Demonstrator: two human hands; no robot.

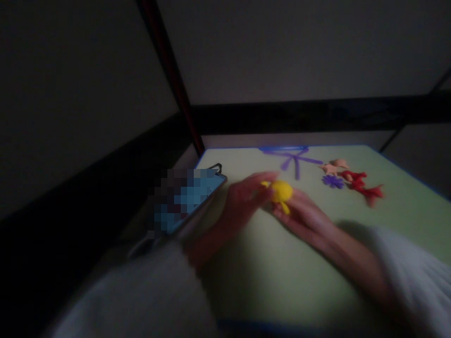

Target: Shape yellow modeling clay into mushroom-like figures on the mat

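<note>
A small yellow modelling-clay figure (283,191), a round body with thin stubs sticking out, is held between my hands above the pale green board. My right hand (306,213) supports the body from below and the right, its fingers curled round it. From the left, my left hand (243,195) has its fingertips closed at the stub on the figure's left side. Blur hides exactly how the left fingertips meet the clay.
Purple strips (296,162) lie at the board's (398,206) far side. Right of them are a peach star (330,169), a purple flower-like piece (333,181) and red pieces (355,180). A lit-screen device (197,197), partly pixelated, stands left of the board.
</note>
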